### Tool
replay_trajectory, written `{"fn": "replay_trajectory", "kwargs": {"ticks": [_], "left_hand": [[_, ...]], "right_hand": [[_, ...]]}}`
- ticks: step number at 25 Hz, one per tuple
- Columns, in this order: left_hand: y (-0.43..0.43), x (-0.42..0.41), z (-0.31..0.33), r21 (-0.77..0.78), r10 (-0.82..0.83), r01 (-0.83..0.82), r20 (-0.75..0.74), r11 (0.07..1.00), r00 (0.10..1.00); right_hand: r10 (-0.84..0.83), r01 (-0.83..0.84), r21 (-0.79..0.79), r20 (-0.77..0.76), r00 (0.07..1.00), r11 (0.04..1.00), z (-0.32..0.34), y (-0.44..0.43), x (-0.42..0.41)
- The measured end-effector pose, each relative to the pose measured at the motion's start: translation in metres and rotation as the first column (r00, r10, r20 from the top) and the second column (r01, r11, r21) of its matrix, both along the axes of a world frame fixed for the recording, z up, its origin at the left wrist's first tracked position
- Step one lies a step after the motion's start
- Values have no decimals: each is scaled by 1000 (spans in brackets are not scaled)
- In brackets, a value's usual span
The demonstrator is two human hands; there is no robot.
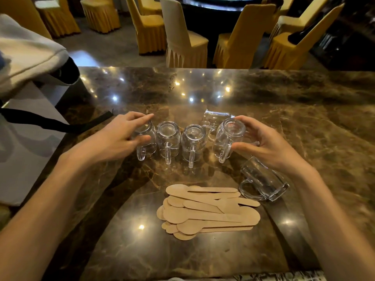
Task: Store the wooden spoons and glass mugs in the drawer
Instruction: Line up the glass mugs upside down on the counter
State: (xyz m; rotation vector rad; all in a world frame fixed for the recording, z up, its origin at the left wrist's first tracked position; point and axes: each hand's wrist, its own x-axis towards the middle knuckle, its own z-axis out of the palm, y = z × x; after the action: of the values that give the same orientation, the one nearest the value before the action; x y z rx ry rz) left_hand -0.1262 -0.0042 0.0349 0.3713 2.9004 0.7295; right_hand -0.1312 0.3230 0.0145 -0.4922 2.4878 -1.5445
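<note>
Several clear glass mugs stand upside down in a row on the brown marble counter point(284, 110). My left hand point(119, 134) wraps around the leftmost mug point(145, 142). My right hand point(263, 142) grips a tilted mug point(228, 136) at the row's right end. Two more upturned mugs point(168, 138) point(191, 141) stand between them, handles toward me. Another mug point(213, 118) lies on its side behind, and one mug point(263, 180) lies on its side under my right wrist. A pile of flat wooden spoons point(207, 209) rests in front of me. No drawer is in view.
A grey-white cloth bag point(28, 55) with a black strap point(52, 122) sits at the counter's left end. Beyond the far edge stand several yellow-covered chairs point(150, 27) and a dark round table point(213, 9).
</note>
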Motion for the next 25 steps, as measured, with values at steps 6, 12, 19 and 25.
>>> {"fn": "replay_trajectory", "kwargs": {"ticks": [6, 12, 19, 25], "left_hand": [[-6, -5, -12, -89, -23, 21, -15, 996, 1000], [-6, -4, -16, -108, -17, 14, -30, 994, 999], [-2, -3, -12, -104, -4, 3, -18, 995, 1000], [1, 1, -2, -58, 14, -10, 57, 998, 998]], "right_hand": [[55, -57, 33, 65, 996, 998, -9, -3, -5], [79, -82, 16, 104, 991, 997, -15, -7, -9], [63, -70, 73, 89, 994, 995, -20, -7, -10], [35, -38, 49, 54, 998, 998, -13, -7, -2]]}}
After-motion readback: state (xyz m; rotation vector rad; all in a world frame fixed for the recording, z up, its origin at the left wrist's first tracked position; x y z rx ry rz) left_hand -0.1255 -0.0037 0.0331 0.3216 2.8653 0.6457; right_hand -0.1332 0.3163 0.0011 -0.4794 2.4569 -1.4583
